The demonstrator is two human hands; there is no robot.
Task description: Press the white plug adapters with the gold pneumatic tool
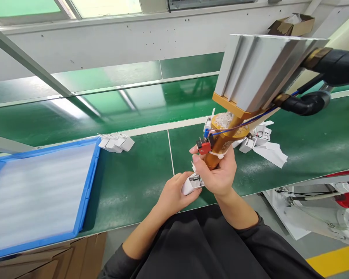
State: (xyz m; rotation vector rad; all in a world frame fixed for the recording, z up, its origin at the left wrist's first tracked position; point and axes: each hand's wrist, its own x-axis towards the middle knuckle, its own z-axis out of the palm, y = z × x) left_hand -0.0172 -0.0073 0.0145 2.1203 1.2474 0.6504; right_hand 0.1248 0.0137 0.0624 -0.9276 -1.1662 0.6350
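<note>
My left hand point(177, 192) is closed around a small white plastic housing point(189, 186) with its open end facing up and metal parts and wires inside. My right hand point(218, 170) wraps round the lower end of a gold metal pneumatic tool point(218, 149), just above the housing. A red switch point(204, 147) with blue and black connectors is strapped to the tool by a white tie, beside my right thumb. The tool hangs below a large silver cylinder body point(250, 69). Whether its tip touches the housing is hidden by my right hand.
A blue tray point(88, 190) lined with white foam lies at the left. Several white housings point(116, 143) sit by its corner; more white housings point(248, 143) and a white sheet point(272, 153) lie behind the tool. Black hoses point(305, 102) leave the cylinder. A cardboard box point(293, 25) stands far back.
</note>
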